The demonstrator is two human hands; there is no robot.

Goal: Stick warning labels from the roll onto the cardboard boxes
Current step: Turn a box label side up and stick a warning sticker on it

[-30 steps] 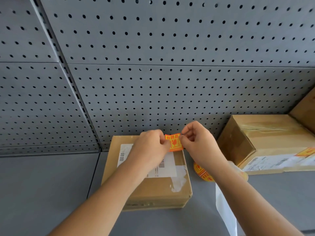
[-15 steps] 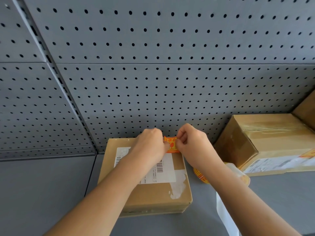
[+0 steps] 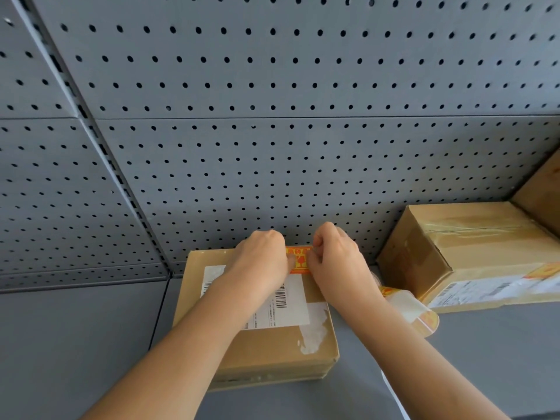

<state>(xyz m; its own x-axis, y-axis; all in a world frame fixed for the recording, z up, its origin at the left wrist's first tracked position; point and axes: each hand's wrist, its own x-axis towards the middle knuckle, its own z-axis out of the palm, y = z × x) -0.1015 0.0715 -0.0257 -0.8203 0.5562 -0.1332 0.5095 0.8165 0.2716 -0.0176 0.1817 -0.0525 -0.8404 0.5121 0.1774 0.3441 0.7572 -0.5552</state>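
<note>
A flat cardboard box (image 3: 272, 350) with a white shipping label lies on the grey shelf in front of me. An orange warning label (image 3: 298, 259) lies at the box's far right corner, above the shipping label. My left hand (image 3: 260, 259) pinches its left edge and my right hand (image 3: 336, 256) pinches its right edge, both pressed low against the box top. The label roll (image 3: 415, 310), orange and yellow with loose white backing, lies just right of the box, partly behind my right forearm.
A bigger taped cardboard box (image 3: 472, 253) stands at the right with a shipping label and an orange sticker on its front face. Another box edge (image 3: 542, 189) shows at the far right. A grey pegboard wall (image 3: 272, 131) rises right behind the boxes.
Both hands have brought the orange label down from just above the box onto its far right corner. The label now lies flatter against the cardboard.
</note>
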